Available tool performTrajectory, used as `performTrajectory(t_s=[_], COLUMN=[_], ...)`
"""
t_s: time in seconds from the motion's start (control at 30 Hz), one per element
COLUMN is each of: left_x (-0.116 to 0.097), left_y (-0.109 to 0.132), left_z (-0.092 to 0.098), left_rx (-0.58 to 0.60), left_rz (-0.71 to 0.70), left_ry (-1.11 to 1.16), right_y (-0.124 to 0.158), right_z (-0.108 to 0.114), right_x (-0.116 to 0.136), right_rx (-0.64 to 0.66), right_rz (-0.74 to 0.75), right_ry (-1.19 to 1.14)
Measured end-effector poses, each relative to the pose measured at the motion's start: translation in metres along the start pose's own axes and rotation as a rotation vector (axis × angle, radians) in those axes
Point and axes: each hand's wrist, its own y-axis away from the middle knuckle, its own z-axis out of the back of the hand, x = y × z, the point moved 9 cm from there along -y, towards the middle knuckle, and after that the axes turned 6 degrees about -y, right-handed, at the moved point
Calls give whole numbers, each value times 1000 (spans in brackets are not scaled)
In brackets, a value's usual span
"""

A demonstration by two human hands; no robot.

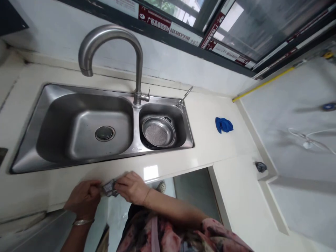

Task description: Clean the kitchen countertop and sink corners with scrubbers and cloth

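1. We held a small grey crumpled wad point(110, 188) between our two hands, just over the front edge of the pale cream stone worktop point(210, 150). We could not tell if it was a cloth or a scrubber.
2. The grip of our left hand point(84, 197) was closed on the left end of the wad. The fingers curled round it, so it could not drop.
3. The grip of our right hand point(132, 187) was closed on the right end, with the back of the hand up. We think one hand at each end held the wad bunched up tight.
4. A thin silver bangle point(82, 222) sat on our left wrist.
5. The shiny steel sink with two bowls point(31, 119) lay just behind our hands. The tall curved steel tap point(112, 31) stood at the back between the bowls, and its spout hung over the big one.
6. A round steel strainer basket point(158, 132) sat down in the small right bowl, where water could run through it.
7. A small blue cloth point(223, 125) lay on the worktop to the right of the sink, well apart from our hands.
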Motion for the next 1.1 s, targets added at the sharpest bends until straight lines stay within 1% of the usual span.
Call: performTrajectory(t_s=[0.07, 0.1, 0.17, 0.23, 0.3, 0.37, 0.4, 0.47, 0.53, 0.57, 0.6, 0.63, 0.7, 0.8, 0.87, 0.93, 0.97, 1.03, 1.1], left_x=[0, 0, -1, -4, -5, -5, -5, -5, -6, -7, -7, -8, -8, -9, -10, -10, -11, -11, -10], left_y=[0, 0, 0, 1, 1, 1, 1, 2, 3, 3, 4, 4, 5, 6, 5, 4, 3, 3, 4], left_z=[0, 0, 2, 3, 4, 5, 6, 7, 7, 8, 7, 7, 7, 9, 11, 13, 14, 15, 16], left_rx=[9, 13, 5, 9, 11, 8, 2, -13, -26, -32, -33, -34, -41, -41, -31, -26, -26, -29, -32], left_rz=[23, 33, 50, 47, 41, 44, 49, 54, 51, 50, 49, 48, 50, 55, 59, 70, 78, 91, 107], left_ry=[-9, -12, -23, -34, -38, -39, -38, -34, -22, -15, -9, -4, -1, -3, 4, 13, 16, 13, 5], right_y=[25, 44, 90, 142, 195, 246, 266, 293, 300, 294, 282, 264, 215, 130, 75, 25, 5, -24, -35], right_z=[22, 37, 76, 117, 155, 189, 202, 217, 218, 213, 204, 191, 160, 115, 86, 55, 41, 20, 13], right_x=[-12, -22, -49, -84, -125, -165, -179, -198, -200, -195, -188, -179, -156, -113, -88, -64, -51, -25, -5], right_rx=[-43, -78, -187, -303, -374, -456, -494, -546, -641, -694, -731, -748, -720, -663, -579, -440, -369, -257, -214], right_rz=[-20, -31, -84, -172, -309, -480, -537, -631, -680, -679, -663, -633, -528, -345, -282, -225, -192, -125, -70], right_ry=[-44, -64, -77, -48, 21, 127, 185, 289, 396, 430, 434, 408, 284, 99, -8, -102, -134, -172, -191])
